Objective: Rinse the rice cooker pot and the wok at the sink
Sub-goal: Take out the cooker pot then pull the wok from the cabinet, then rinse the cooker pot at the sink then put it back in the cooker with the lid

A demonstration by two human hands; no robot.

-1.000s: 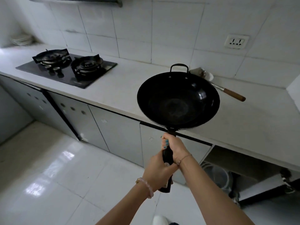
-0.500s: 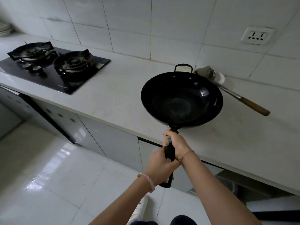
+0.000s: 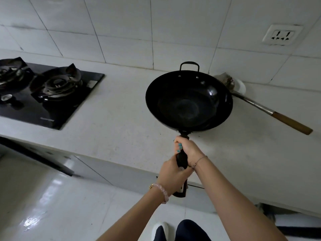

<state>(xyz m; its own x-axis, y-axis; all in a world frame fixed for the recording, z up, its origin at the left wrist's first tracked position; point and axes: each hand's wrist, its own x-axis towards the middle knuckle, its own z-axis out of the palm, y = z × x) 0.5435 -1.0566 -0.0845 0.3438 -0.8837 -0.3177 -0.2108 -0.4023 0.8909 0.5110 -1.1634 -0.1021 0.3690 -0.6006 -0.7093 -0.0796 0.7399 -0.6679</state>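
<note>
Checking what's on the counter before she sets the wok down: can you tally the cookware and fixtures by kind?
Wok, gripped by left hand and right hand: 1
Spatula: 1
Small white bowl: 1
Gas burners: 2
Wall socket: 1
Total: 6

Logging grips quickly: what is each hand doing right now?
Left hand: closed around the lower part of the wok handle.
Right hand: closed around the same handle, nearer the wok bowl.
</note>
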